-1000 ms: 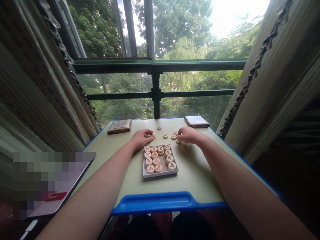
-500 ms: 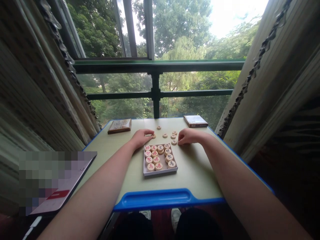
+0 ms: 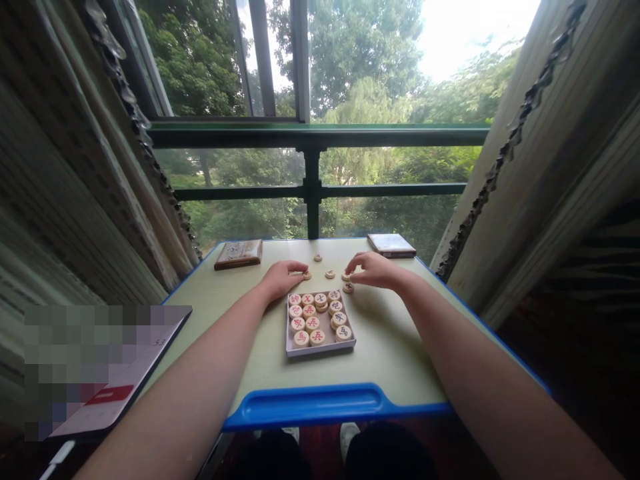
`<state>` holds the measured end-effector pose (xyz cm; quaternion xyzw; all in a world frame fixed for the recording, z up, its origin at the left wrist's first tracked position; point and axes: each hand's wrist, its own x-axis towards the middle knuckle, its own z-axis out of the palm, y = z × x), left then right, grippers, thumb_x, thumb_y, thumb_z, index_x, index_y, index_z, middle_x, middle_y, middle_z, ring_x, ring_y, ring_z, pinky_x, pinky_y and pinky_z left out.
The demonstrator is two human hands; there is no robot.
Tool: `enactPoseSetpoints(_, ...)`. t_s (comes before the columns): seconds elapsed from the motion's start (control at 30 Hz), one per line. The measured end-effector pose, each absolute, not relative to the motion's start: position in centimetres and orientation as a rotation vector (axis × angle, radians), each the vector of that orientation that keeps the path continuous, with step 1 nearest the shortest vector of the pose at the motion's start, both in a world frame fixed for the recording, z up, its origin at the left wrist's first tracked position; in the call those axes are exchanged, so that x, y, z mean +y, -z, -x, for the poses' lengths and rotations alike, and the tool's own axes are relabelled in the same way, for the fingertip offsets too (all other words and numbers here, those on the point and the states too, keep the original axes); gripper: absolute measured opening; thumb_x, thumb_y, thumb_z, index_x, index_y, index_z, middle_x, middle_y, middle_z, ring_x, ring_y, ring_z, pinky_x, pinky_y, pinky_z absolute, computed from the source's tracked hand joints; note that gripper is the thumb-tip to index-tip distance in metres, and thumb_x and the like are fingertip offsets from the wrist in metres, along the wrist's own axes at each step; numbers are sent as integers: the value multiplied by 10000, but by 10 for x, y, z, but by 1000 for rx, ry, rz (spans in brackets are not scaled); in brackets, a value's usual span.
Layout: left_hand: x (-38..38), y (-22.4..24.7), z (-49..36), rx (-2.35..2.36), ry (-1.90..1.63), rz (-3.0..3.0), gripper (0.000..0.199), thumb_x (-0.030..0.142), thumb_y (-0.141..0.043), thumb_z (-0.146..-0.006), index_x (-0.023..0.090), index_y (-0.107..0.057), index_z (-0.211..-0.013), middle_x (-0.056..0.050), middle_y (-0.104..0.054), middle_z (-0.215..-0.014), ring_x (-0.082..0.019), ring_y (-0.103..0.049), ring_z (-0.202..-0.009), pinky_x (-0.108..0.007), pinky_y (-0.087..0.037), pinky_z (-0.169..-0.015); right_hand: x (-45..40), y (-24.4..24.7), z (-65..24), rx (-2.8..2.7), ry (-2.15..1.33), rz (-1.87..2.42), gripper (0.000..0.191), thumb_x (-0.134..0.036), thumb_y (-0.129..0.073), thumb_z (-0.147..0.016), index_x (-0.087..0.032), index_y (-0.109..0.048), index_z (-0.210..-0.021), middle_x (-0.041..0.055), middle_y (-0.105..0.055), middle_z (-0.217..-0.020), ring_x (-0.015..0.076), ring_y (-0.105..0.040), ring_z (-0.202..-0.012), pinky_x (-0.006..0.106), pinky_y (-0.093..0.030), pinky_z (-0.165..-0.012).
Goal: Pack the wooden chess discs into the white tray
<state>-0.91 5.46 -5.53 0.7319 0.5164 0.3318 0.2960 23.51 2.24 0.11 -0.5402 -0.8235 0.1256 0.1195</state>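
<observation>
Wooden xiangqi pieces with red or dark characters lie in a shallow white box [image 3: 321, 351] in front of me. Beyond the box's far left corner is my left hand [image 3: 281, 279], its thumb and index finger closed at the edge of a xiangqi piece [image 3: 307, 275]. My right hand [image 3: 374, 271] reaches in from the right, fingertips bent down on a xiangqi piece [image 3: 345, 275] and partly covering it. Just nearer to me sits another loose piece [image 3: 349, 288]. Two more, a middle piece [image 3: 330, 274] and a far piece [image 3: 318, 258], lie apart on the table.
The pale table [image 3: 270, 373] has a blue rim with a molded tray [image 3: 313, 400] at the near edge. Flat boxes stand at the far left [image 3: 239, 255] and far right [image 3: 391, 245]. A pinkish flat item [image 3: 145, 367] is at lower left, beside a white cable plug [image 3: 63, 452].
My right hand has moved left and slightly away from me, from beside the loose pieces onto one of them. My left hand stays at its piece.
</observation>
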Motion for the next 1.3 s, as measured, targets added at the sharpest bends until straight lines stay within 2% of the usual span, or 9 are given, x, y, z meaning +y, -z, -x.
enactPoseSetpoints(0.13,56,57,10,1348,-889,-1950,345,338,-647,-631,210,-683,-950,-40,-673,-1022,-219,-585,-985,-318,-398,-925,14,-7,-230,-2493,-413,1751,327,-377,-646,-630,-194,-671,-899,45,-662,-881,164,-577,-702,227,-403,-562)
enactPoseSetpoints(0.2,56,57,10,1338,-890,-1952,350,351,-648,-633,213,-684,-952,-39,-672,-1027,-221,-585,-986,-322,-395,-928,13,-7,-229,-2554,-423,1754,289,-273,-620,-655,-201,-664,-931,39,-665,-889,153,-577,-695,213,-394,-553)
enactPoseSetpoints(0.33,53,55,9,1341,-867,-1967,357,367,-645,-641,208,-687,-958,-48,-668,-1039,-229,-584,-994,-325,-391,-931,14,-8,-231,-2551,-464,1692,450,-43,-520,-631,-223,-636,-1028,30,-651,-976,135,-583,-752,181,-392,-571)
enactPoseSetpoints(0.6,51,52,10,1390,-821,-2006,441,374,-663,-617,181,-664,-1013,-62,-653,-1072,-240,-573,-1007,-324,-402,-919,24,-3,-238,-2397,-400,1904,240,-169,-578,-651,-181,-672,-872,56,-657,-854,174,-586,-740,217,-415,-584)
enactPoseSetpoints(0.77,56,56,12,1347,-809,-2025,418,383,-655,-623,188,-669,-993,-65,-657,-1060,-238,-570,-1015,-336,-383,-941,32,11,-243,-2367,-257,1720,379,-249,-577,-724,-220,-602,-1101,89,-589,-1106,189,-585,-888,268,-438,-795)
enactPoseSetpoints(0.87,58,58,13,1340,-819,-2025,412,395,-660,-615,198,-676,-977,-64,-663,-1048,-241,-572,-1011,-341,-379,-942,39,22,-242,-2454,-202,1506,276,-221,-538,-772,-208,-658,-1021,84,-598,-1126,209,-549,-1005,306,-383,-920)
enactPoseSetpoints(1.03,59,58,13,1333,-829,-1994,421,416,-675,-589,207,-684,-954,-59,-669,-1032,-242,-574,-1005,-335,-380,-934,46,33,-237,-2403,-415,1421,345,-73,-506,-755,-188,-655,-1044,78,-639,-1086,176,-599,-925,257,-448,-831)
enactPoseSetpoints(1.17,56,57,12,1342,-834,-1972,418,409,-678,-583,209,-685,-951,-56,-668,-1034,-245,-569,-1011,-336,-379,-932,46,34,-234,-2333,-470,1493,399,-40,-508,-720,-201,-650,-1056,76,-623,-1118,169,-610,-890,240,-465,-773)
enactPoseSetpoints(1.3,54,54,10,1361,-835,-1995,398,401,-667,-597,202,-687,-941,-58,-669,-1025,-247,-566,-1009,-329,-386,-917,37,21,-232,-2348,-517,1572,387,-63,-528,-701,-197,-654,-1043,66,-671,-984,159,-614,-809,222,-462,-702)
